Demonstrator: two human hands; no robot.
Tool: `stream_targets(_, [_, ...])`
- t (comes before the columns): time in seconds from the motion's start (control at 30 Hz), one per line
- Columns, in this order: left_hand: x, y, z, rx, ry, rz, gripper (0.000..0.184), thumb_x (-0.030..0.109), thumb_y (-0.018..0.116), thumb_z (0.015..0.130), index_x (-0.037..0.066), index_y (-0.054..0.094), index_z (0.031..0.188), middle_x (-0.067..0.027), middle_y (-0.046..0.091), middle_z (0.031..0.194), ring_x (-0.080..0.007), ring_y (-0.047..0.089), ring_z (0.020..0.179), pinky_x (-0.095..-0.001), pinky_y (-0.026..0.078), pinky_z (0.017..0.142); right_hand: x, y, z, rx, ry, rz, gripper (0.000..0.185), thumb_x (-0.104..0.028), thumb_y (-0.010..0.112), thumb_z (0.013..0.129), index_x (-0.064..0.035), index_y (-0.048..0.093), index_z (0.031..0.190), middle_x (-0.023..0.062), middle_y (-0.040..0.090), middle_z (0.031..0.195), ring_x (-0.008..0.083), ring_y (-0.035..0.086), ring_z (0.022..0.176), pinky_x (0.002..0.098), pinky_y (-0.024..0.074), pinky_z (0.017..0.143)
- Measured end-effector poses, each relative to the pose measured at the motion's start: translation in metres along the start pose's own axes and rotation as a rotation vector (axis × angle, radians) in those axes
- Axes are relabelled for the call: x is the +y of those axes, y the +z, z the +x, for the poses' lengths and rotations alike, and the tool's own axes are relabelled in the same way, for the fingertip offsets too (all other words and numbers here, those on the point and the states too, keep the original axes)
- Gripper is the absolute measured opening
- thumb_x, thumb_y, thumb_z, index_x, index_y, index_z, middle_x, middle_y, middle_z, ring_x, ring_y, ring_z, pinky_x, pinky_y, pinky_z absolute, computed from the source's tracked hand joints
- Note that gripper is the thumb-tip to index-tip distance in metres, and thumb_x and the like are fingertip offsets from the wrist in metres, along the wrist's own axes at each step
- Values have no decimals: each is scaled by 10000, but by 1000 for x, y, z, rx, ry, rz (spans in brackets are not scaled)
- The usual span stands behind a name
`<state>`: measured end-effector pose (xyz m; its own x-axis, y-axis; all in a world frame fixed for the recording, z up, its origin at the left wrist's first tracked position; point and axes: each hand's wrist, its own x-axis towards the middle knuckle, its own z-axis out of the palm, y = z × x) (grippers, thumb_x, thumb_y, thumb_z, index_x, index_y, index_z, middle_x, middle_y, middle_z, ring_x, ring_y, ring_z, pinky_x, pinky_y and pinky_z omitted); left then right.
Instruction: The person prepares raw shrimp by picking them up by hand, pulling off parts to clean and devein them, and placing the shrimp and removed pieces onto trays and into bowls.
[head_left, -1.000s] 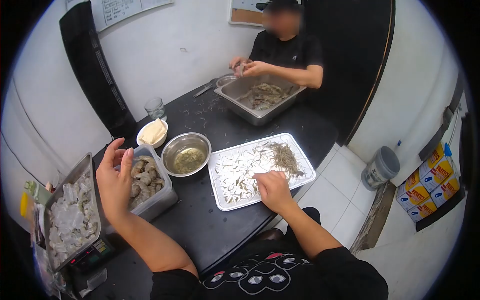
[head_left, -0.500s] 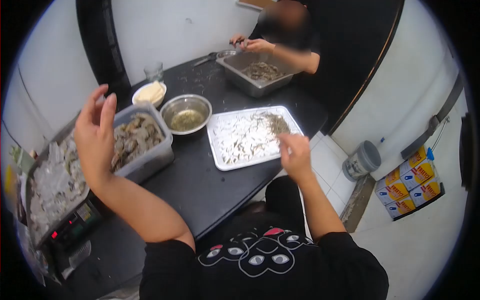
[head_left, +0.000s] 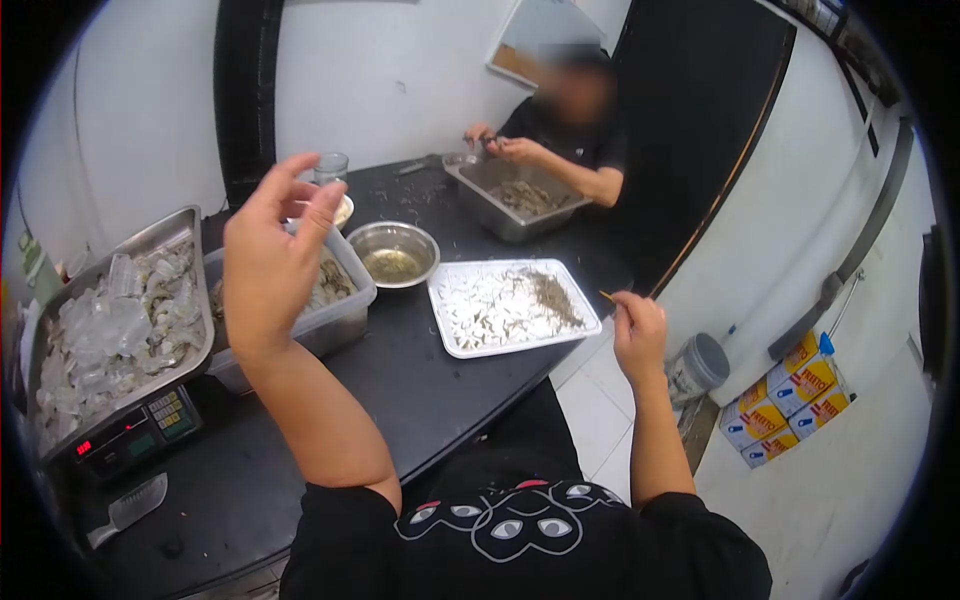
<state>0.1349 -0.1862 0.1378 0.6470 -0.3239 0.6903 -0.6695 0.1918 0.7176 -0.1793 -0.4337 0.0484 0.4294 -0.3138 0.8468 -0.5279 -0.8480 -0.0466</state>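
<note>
My left hand is raised above the clear plastic tub of shrimp, fingers apart and holding nothing. Beyond the right end of the white tray, my right hand pinches a thin yellowish stick. Small pale pieces lie scattered over the tray, with a pile of thin brownish strands at its right. A steel bowl with cloudy liquid sits between tub and tray.
A metal tray of shrimp and ice rests on a scale, with a clear scoop nearby. Across the table, another person handles something over a deep steel pan. A grey bucket stands right.
My right hand has moved off the white tray to the right, and the yellowish stick now shows. My left hand stays raised with fingers apart. The camera view has shifted.
</note>
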Motion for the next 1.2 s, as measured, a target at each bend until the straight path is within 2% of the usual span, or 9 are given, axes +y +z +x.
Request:
stream_targets(0.17, [9,5,-4,-60,45,57,393,277,711,815,56,627,1129,-112,640,841,-207,593,802,-320,485,704,0,5,6,-4,58,63,129,-14,588,798,-67,633,907,60,599,738,231,555,698,360,385,713])
stream_targets(0.3, [13,15,-3,-96,75,142,389,259,709,812,55,622,1132,-112,644,849,-210,598,803,-322,483,711,-9,15,6,-9,63,139,139,-10,582,797,-71,624,915,58,581,712,227,546,672,359,380,708])
stream_targets(0.4, [15,20,-1,-148,56,215,333,161,644,857,34,608,1162,-85,652,876,-138,609,812,-278,480,718,-7,23,2,-42,54,166,116,-10,549,826,-65,612,906,47,598,686,222,567,668,349,379,689])
stream_targets(0.5, [4,24,3,-135,16,189,358,209,691,836,33,615,1138,-90,648,847,-156,605,777,-306,482,696,8,32,-5,-38,87,238,113,-12,547,825,-56,604,911,60,611,704,235,575,679,355,384,690])
stream_targets(0.77, [-11,18,11,-43,-120,319,351,193,666,870,25,600,1172,-61,647,867,-115,603,772,-263,468,690,29,54,-23,-87,162,312,95,-11,546,828,-46,593,903,79,617,719,254,590,688,355,399,683])
stream_targets(0.93, [-16,19,15,-90,-110,286,346,177,668,867,20,601,1168,-54,645,854,-107,596,771,-255,461,676,32,67,-22,-159,208,320,97,-29,561,824,-55,595,911,80,621,785,254,585,746,374,397,721])
stream_targets(1.2, [-35,28,24,-169,-85,211,329,164,677,853,6,612,1134,-55,638,823,-108,592,738,-257,464,641,19,93,-4,-190,241,332,78,-39,564,827,-60,590,898,102,625,776,279,600,748,390,403,726])
